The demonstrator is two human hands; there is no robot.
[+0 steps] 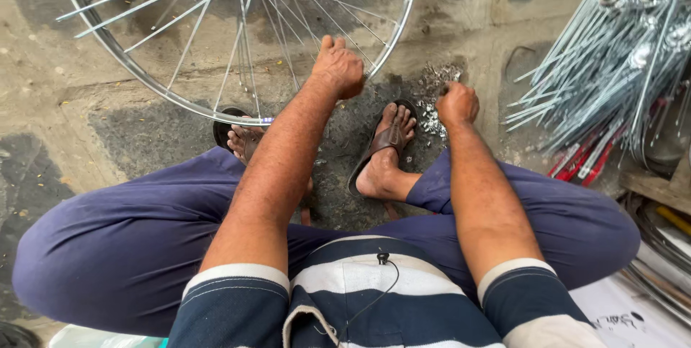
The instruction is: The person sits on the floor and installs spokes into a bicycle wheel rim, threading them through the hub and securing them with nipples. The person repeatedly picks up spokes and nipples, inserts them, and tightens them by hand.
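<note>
One bicycle wheel [237, 38], silver rim with thin spokes, standing on the stone floor [65, 103] in front of the seated person. One left hand [337, 67], fingers curled and resting at the lower rim beside the spokes; what they pinch cannot be told. One right hand [457, 103], fingers clenched over one small heap of silver nipples [434, 96] lying loose on the floor, just beside the right sandal [385, 143]. Two sandals. One large bundle of loose spokes [612, 67], far right, well apart from both hands. No containers seen.
</note>
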